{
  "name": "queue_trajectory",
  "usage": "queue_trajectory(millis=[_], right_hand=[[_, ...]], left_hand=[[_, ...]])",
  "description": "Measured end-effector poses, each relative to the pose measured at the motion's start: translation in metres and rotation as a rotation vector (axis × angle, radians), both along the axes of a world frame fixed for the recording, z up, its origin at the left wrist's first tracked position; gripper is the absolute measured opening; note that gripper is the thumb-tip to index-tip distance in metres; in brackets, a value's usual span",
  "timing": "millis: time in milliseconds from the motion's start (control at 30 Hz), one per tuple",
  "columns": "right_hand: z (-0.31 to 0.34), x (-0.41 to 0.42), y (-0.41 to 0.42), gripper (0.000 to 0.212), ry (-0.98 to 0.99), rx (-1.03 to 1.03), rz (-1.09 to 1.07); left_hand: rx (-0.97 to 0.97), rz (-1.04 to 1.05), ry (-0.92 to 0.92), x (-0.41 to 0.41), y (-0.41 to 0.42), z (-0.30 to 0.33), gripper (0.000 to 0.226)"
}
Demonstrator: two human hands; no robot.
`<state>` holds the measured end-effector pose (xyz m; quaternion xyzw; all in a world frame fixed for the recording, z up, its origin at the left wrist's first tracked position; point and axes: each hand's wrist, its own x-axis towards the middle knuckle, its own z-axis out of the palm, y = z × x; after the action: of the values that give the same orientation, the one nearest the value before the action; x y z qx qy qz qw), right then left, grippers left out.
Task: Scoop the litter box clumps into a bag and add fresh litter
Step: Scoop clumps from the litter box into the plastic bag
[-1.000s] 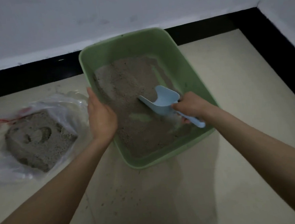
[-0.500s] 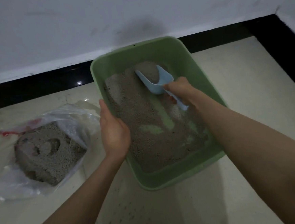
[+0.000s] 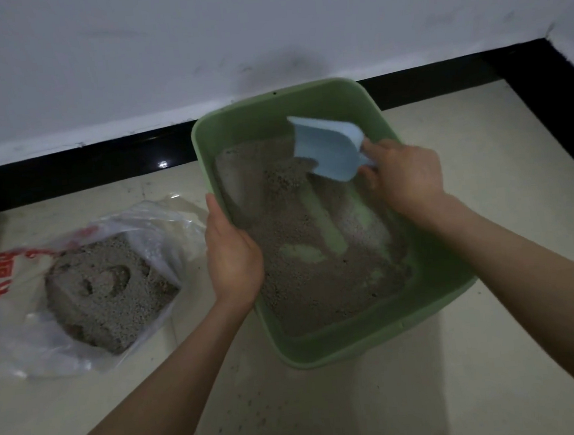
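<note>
Fingers of right hand [image 3: 409,180] grasp scoop [image 3: 328,149]; left hand [image 3: 232,256] grips litter box [image 3: 374,344] rim; keep scoop level, skim shallow toward bag [image 3: 162,227].

Our left hand [image 3: 234,255] grips the litter box [image 3: 323,351] rim, thumb forward; our right hand [image 3: 404,177] curls round the scoop [image 3: 326,149] handle, both forearms extended
</note>
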<state>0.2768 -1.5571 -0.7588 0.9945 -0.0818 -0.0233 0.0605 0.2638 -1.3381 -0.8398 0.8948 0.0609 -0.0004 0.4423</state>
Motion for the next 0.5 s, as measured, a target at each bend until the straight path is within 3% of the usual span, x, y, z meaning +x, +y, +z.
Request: queue_trajectory(millis=[133,233,500], right_hand=[[-0.001,0.019,-0.009,0.022,0.1,-0.102,-0.244],[-0.012,0.03,-0.007,0.023,0.152,-0.065,-0.28],[-0.025,0.041,0.048,0.019,0.048,-0.077,0.205]], left_hand=[[-0.006,-0.006,-0.003,0.001,0.001,-0.001,0.062],[-0.007,-0.014,-0.008,0.002,0.003,-0.003,0.062],[-0.021,0.005,-0.008,0.001,0.0,-0.004,0.063]])
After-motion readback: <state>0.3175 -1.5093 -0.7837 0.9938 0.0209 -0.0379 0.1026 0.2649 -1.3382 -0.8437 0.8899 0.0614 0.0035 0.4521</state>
